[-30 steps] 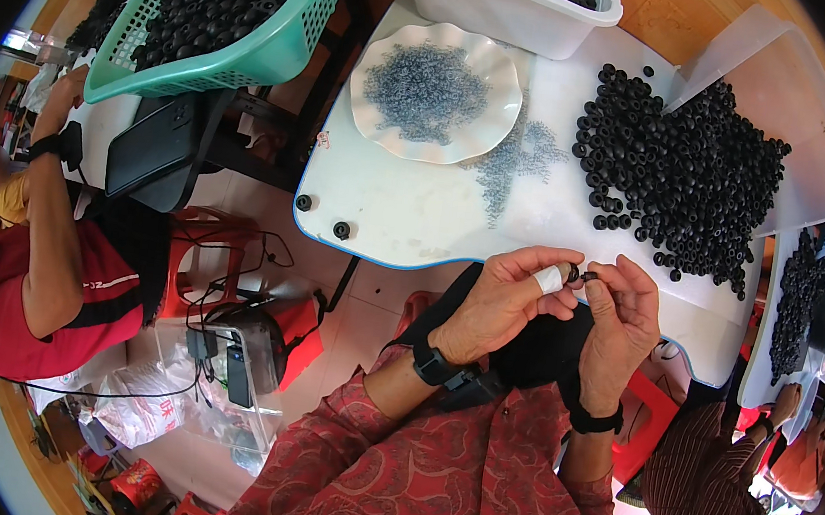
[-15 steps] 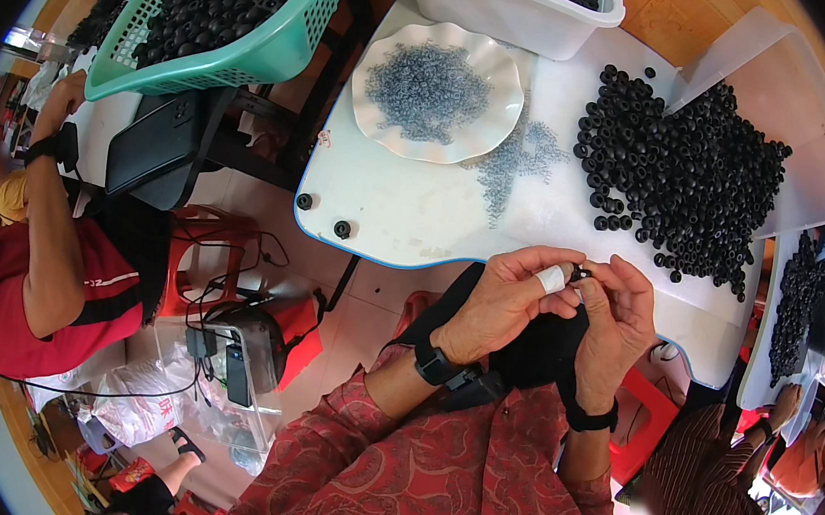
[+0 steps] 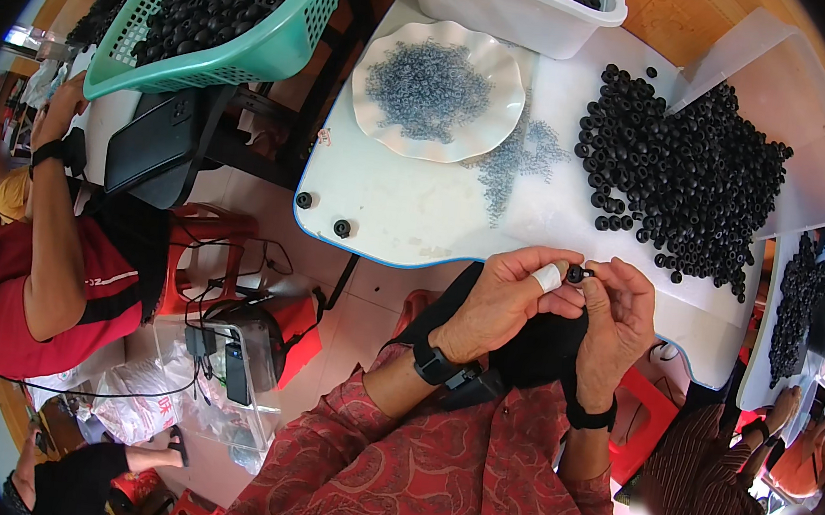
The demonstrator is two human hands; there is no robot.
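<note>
Pinching small black piece (image 3: 577,274), long axis roughly crosswise; left hand (image 3: 500,300), right hand (image 3: 619,318) both clamped on it, angled inward.

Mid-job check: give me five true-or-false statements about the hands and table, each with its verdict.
1. The left hand and right hand meet at a small black piece. True.
2. The white wrap is on the right hand. False: it is on the left hand.
3. Two loose black pieces lie near the table's edge. True.
4. The green basket is empty. False: it holds many black pieces.
5. The scalloped plate is right of the black heap. False: it is left.
</note>
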